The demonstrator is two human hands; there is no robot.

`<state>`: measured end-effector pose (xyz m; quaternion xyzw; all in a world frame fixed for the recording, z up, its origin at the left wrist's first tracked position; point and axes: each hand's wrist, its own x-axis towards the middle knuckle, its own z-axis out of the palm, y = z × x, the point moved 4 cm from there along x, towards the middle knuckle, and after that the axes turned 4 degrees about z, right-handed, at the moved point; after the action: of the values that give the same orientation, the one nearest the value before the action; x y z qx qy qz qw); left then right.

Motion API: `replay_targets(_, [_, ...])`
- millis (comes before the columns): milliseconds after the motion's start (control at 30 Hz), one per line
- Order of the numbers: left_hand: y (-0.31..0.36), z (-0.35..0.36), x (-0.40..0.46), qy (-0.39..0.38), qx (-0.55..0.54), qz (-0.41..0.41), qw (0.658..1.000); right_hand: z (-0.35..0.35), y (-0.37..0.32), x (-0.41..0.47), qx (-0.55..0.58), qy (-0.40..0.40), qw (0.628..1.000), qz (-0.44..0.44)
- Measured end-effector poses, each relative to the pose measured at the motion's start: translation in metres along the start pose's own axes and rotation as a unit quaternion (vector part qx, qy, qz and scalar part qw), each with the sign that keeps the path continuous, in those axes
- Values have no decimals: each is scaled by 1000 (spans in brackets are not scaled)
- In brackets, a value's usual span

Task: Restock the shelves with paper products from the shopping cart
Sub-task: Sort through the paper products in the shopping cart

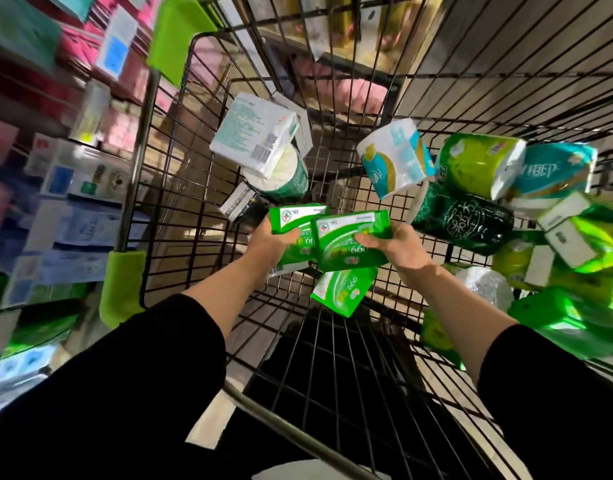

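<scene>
Head view: left hand (268, 242) and right hand (400, 249) each grip a green pack (350, 242), while the cart (180, 188) holds many packs left to shelve.

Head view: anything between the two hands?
Yes, in the head view: two green packs. Left hand holds one, right hand holds the other, overlapping it.

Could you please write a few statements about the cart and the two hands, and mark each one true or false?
1. The left hand grips a flat green plastic wipes packet. True.
2. The right hand is empty. False: it holds a second green packet.
3. A third green packet lies in the black wire shopping cart. True.
4. The cart's corner guards are red. False: the corner guards are lime green.
</scene>
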<state>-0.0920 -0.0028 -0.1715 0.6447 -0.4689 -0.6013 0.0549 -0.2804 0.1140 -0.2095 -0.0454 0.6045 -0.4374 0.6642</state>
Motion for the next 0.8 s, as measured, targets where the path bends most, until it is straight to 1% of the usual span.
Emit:
replay_targets(67, [3,-1,-3,4,-35,-6,999,3,2,4,11,-6,1000,2])
replay_targets(133, [7,-5,-5,6,-43,-6,999,7,4,5,23,-8,1000,5])
replay_targets(233, [14,-14,-8,-5,-47,14,999,15,1,2,57,-13,998,5])
replay_targets(333, [29,-23,-16,-12,-60,39,997,26,-15,-5,79,-53,995,-4])
replay_targets(400, [40,-32,-21,9,-69,48,996,35,-33,-9,76,-82,994,-18])
replay_targets(500, [61,-55,-34,63,-84,79,991,50,-70,-21,49,-96,991,-75])
replay_targets(633, [90,-96,-72,85,-136,152,975,81,-125,-55,33,-113,978,-174])
replay_targets(800, [106,-173,-153,134,-220,260,930,158,-185,-111,-28,-165,950,-264])
